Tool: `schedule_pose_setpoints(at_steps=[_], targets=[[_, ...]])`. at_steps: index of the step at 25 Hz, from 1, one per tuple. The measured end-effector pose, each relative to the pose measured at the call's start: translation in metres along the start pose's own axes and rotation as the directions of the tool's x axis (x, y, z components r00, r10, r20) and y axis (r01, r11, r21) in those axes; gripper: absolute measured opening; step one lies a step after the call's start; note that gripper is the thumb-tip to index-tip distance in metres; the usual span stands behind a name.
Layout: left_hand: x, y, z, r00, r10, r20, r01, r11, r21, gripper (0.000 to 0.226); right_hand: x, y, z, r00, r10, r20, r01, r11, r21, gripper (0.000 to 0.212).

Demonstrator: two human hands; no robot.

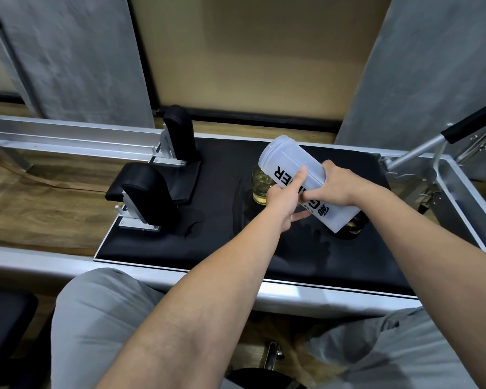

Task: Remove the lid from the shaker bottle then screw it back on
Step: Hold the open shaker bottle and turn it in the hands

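The translucent white shaker bottle (pixel 285 161) with black lettering is tilted, its threaded mouth pointing up and to the left with no lid on it. My right hand (pixel 335 186) wraps over the bottle's middle from the right. On the left side, my left hand (pixel 284 202) has its thumb pressed on the lettering and its fingers underneath. The bottle's base hangs over a dark round object (pixel 355 227) with gold glints, mostly hidden; I cannot tell if it is the lid.
A short glass (pixel 258 183) of yellowish liquid stands on the black padded platform (pixel 180 242) just behind and left of the bottle. Two black padded shoulder rests (pixel 145 192) rise at the left. Metal rails frame the platform; a bar (pixel 421 148) slants at the right.
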State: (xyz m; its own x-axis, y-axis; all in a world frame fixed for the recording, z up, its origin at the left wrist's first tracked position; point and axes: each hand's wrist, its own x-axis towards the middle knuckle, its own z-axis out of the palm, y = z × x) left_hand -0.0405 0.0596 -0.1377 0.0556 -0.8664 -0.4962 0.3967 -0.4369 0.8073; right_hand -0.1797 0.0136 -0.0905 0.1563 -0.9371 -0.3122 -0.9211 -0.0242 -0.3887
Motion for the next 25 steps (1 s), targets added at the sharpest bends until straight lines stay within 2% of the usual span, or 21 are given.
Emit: schedule_pose_setpoints(at_steps=[8,13,16,19,25], targets=[[0.004,-0.001,-0.01,0.999,0.039,-0.016,-0.039,0.999,0.021,0.05,-0.006,0.0,0.015,0.999,-0.033,-0.031,0.037,0.991,0.125,0.092],[0.005,0.003,-0.016,0.997,0.082,-0.016,-0.081,0.994,0.071,0.048,-0.004,0.004,0.031,0.997,-0.058,-0.06,0.07,0.973,0.22,0.09],[0.007,0.007,-0.018,0.99,0.139,-0.02,-0.136,0.984,0.115,0.052,0.0,0.007,0.038,0.992,-0.076,-0.099,0.101,0.958,0.27,0.085],[0.01,0.012,-0.016,0.974,0.227,-0.001,-0.224,0.96,0.167,0.061,0.002,0.008,0.039,0.983,-0.091,-0.158,0.138,0.936,0.322,0.092],[0.006,0.019,-0.014,0.9,0.432,0.054,-0.421,0.833,0.358,0.08,0.004,0.009,0.044,0.962,-0.113,-0.248,0.212,0.882,0.421,0.087]])
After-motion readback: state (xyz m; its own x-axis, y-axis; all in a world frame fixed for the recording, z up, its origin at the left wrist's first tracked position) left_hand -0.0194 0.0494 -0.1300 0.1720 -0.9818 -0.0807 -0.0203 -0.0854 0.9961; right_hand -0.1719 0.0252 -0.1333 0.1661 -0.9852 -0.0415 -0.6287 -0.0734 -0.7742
